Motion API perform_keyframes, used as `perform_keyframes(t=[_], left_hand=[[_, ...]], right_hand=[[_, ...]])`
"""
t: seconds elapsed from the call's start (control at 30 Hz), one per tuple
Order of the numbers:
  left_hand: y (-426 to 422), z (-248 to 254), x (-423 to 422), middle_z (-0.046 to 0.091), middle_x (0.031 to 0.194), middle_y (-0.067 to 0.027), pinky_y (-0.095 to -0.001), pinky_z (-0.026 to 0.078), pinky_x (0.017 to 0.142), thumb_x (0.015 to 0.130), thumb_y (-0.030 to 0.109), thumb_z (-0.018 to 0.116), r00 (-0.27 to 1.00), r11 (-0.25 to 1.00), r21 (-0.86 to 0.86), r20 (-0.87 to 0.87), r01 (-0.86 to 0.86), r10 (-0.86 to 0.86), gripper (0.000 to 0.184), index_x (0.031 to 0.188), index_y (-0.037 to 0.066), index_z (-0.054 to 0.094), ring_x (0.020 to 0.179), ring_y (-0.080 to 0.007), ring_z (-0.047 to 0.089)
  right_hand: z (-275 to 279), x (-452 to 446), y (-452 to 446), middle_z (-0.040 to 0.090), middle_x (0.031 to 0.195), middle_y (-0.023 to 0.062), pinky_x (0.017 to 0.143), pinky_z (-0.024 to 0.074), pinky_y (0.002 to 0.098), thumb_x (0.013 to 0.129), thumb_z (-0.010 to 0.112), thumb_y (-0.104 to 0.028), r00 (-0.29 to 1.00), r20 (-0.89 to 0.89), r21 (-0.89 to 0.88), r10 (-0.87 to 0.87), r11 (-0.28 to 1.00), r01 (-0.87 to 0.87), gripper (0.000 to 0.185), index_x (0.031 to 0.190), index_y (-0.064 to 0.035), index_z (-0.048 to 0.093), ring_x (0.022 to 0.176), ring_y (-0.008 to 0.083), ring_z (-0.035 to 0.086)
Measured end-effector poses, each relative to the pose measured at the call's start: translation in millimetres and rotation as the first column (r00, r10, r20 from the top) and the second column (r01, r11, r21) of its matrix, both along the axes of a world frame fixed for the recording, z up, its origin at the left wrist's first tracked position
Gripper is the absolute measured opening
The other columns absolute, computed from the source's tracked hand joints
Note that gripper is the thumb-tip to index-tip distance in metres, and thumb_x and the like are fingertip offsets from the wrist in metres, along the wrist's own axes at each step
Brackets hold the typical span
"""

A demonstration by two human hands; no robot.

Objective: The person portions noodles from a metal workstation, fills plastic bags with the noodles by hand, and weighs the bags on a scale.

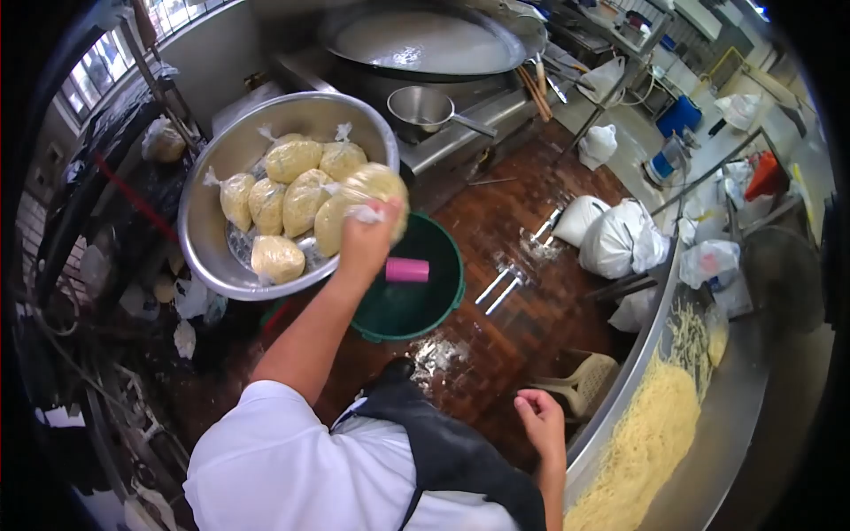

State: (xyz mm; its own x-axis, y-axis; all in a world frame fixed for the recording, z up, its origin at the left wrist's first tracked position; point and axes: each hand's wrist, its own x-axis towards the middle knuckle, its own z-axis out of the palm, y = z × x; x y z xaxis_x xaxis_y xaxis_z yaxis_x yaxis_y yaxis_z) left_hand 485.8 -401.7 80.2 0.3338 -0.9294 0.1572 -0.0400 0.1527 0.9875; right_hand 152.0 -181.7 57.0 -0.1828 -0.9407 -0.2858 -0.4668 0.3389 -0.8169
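Observation:
My left hand is closed round the gathered top of a clear plastic bag of noodles, at the right side of a large metal basin. Several more knotted bags of yellowish noodles lie in that basin. Lower right, my right hand hangs with its fingers curled in and nothing visible in them. It is nearest a beige plastic chair and a metal trough holding a heap of loose noodles.
A green tub with a pink cup stands below the basin. Behind are a wide pan of cloudy liquid and a saucepan. White sacks sit on the wet brown floor.

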Motion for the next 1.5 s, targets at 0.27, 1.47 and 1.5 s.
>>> perform_keyframes(t=[0.27, 1.47, 1.5], left_hand=[[-29, 8, -36, 0.058, 0.084, -0.0028, -0.0211, 0.044, 0.060, 0.089, 0.013, 0.058, 0.865, 0.883, -0.035, -0.187, 0.468, -0.465, 0.039, 0.124, 0.002, 0.046, 0.065, -0.0076, 0.053], [-173, -84, -609, 0.061, 0.080, -0.0018, -0.0254, 0.046, 0.057, 0.086, 0.023, 0.066, 0.098, 0.127, 0.459, 0.088, 0.879, -0.991, 0.038, 0.115, 0.002, 0.053, 0.065, -0.0093, 0.056], [-186, -84, -629, 0.060, 0.083, -0.0005, -0.0244, 0.045, 0.056, 0.087, 0.023, 0.065, 0.121, 0.106, 0.483, 0.000, 0.869, -0.993, 0.040, 0.118, 0.002, 0.051, 0.066, -0.0082, 0.055]], right_hand=[[0, 14, -54, 0.066, 0.083, 0.0066, 0.068, 0.0497, 0.0261, 0.083, 0.068, -0.017, 0.996, -0.091, 0.019, 0.025, 1.000, -0.024, 0.021, 0.096, 0.0000, 0.066, 0.072, 0.0116, 0.060], [10, -390, -97, 0.064, 0.090, 0.0119, 0.072, 0.0501, 0.0330, 0.078, 0.069, -0.018, 0.666, -0.221, -0.424, -0.712, 0.686, 0.591, 0.020, 0.092, -0.0038, 0.066, 0.083, 0.0256, 0.063], [21, -403, -108, 0.064, 0.094, 0.0115, 0.075, 0.0492, 0.0341, 0.077, 0.070, -0.018, 0.628, -0.311, -0.495, -0.714, 0.685, 0.534, 0.021, 0.093, -0.0049, 0.066, 0.087, 0.0263, 0.062]])
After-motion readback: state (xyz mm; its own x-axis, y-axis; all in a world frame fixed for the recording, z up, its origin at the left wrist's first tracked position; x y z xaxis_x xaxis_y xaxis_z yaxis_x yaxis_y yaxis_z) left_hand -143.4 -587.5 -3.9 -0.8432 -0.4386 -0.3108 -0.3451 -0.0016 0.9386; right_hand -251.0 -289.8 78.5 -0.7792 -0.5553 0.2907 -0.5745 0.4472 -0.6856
